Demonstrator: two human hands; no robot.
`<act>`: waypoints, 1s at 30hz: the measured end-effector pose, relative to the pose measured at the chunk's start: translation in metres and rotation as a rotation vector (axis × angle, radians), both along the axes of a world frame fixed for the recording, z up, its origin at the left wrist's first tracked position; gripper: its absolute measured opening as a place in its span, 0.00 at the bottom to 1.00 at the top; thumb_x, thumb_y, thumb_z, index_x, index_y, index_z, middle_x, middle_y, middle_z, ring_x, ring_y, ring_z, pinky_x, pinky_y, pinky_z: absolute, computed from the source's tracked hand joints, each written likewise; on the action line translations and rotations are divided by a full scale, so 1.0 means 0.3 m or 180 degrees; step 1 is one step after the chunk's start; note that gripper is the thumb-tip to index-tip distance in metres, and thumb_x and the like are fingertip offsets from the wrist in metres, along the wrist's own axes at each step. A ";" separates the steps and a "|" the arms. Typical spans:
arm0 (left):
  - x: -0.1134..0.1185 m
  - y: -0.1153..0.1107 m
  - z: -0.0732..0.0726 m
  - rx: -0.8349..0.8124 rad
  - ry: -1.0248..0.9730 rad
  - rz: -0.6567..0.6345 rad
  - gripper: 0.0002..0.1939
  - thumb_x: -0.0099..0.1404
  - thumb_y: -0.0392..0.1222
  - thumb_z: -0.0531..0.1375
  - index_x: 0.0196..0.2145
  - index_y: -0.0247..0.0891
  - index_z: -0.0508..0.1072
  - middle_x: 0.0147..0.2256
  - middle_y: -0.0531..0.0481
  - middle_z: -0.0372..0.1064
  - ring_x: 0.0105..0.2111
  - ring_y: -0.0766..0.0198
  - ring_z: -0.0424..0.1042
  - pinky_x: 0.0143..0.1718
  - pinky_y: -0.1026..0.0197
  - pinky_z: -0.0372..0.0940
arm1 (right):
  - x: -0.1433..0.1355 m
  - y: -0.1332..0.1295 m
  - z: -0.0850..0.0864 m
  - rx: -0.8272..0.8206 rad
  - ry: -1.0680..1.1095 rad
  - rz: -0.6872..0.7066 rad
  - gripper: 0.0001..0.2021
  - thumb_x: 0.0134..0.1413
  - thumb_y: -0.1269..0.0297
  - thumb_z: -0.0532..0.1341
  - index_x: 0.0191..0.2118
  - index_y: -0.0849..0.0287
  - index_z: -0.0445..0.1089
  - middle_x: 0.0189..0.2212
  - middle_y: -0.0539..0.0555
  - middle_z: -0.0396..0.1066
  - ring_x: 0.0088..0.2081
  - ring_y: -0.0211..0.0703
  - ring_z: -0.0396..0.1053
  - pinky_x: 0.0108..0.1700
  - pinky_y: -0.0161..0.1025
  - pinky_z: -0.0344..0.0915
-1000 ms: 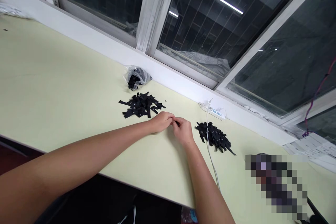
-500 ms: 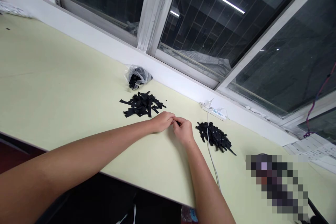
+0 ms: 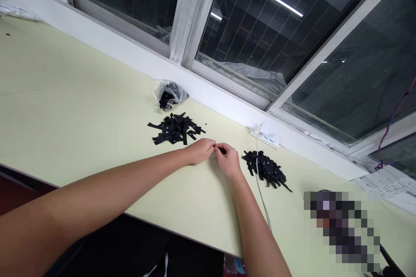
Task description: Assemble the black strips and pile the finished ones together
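My left hand (image 3: 202,150) and my right hand (image 3: 228,161) meet fingertip to fingertip above the pale green table (image 3: 185,194). Between them is a small black strip (image 3: 222,150), pinched by my right hand and reaching the fingertips of my left. Beyond my left hand lies a loose pile of black strips (image 3: 175,129). Another heap of black strips (image 3: 266,169) is to the right of my right hand, with a white cable across it.
A clear plastic bag (image 3: 172,94) with black pieces stands behind the left pile. Near the window ledge sits a white power strip (image 3: 268,139), its cable (image 3: 262,199) running towards the front edge. A pixelated dark object (image 3: 344,229) is at the right.
The fingertips have drawn slightly apart, and more of the black strip shows at my right hand. The piles look the same.
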State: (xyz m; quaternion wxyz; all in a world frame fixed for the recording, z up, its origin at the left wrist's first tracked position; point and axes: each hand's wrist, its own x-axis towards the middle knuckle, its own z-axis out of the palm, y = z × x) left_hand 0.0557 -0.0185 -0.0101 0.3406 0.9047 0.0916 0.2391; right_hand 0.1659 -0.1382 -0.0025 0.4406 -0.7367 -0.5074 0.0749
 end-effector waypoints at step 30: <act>0.007 0.021 0.019 -0.0069 -0.0342 0.0170 0.19 0.69 0.47 0.53 0.26 0.36 0.74 0.24 0.51 0.69 0.26 0.65 0.66 0.31 0.62 0.56 | 0.046 -0.014 -0.009 -0.0226 -0.0062 -0.0448 0.09 0.50 0.57 0.57 0.29 0.57 0.69 0.22 0.49 0.70 0.23 0.40 0.63 0.28 0.36 0.59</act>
